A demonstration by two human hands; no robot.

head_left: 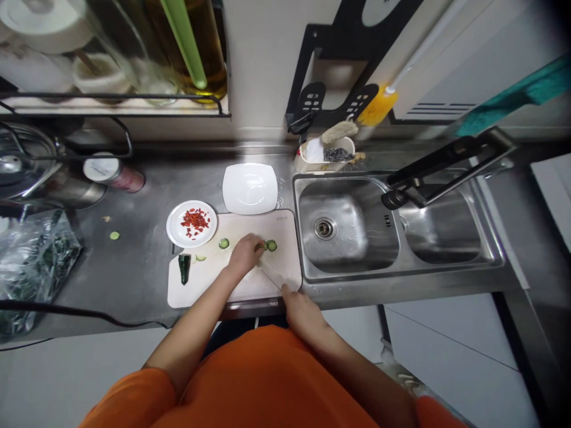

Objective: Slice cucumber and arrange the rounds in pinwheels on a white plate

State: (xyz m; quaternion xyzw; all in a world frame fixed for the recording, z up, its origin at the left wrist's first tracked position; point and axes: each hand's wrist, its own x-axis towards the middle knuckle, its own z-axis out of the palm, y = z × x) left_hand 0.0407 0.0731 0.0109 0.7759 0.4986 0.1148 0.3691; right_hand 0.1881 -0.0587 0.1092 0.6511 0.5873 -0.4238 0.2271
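Cuke slice (272, 245) on cutting bd (288, 229), just R of L fingers (257, 242).

Location type: kitchen. Indicators: double-basin sink (348, 220) with faucet (432, 160), right of the right grip (303, 309); cutting board (288, 238) under the left grip (244, 255); metal bench (134, 249) below both; rack (191, 110), beyond and left of the left grip, holding a bottle (215, 59), apparently of oil, though blurred.

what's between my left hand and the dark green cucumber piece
Only small pale cucumber bits on the board, just beside the dark green piece, toward your left hand; they look low enough to reach over.
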